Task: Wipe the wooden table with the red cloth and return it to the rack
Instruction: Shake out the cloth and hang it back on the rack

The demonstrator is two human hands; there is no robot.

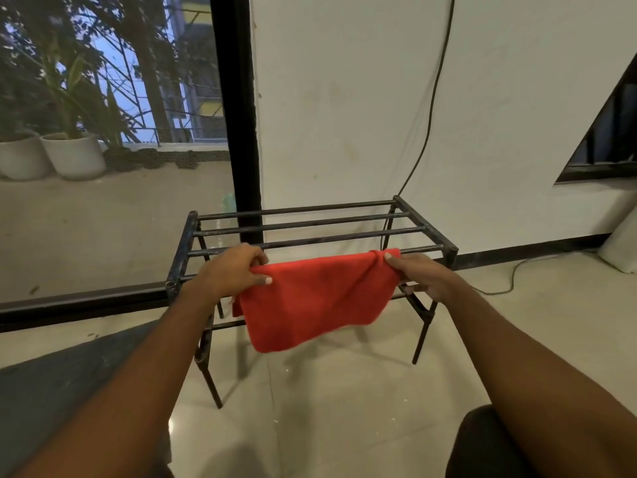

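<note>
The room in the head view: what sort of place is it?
Probably a room in a home, beside a balcony: a tiled floor, potted plants behind a large window, and a metal rack by the white wall.

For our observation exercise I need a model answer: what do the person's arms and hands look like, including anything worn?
The left forearm and right forearm are bare to the frame edge, with no sleeves. The left hand and right hand wear no gloves; no watch, bracelet or ring shows.
</note>
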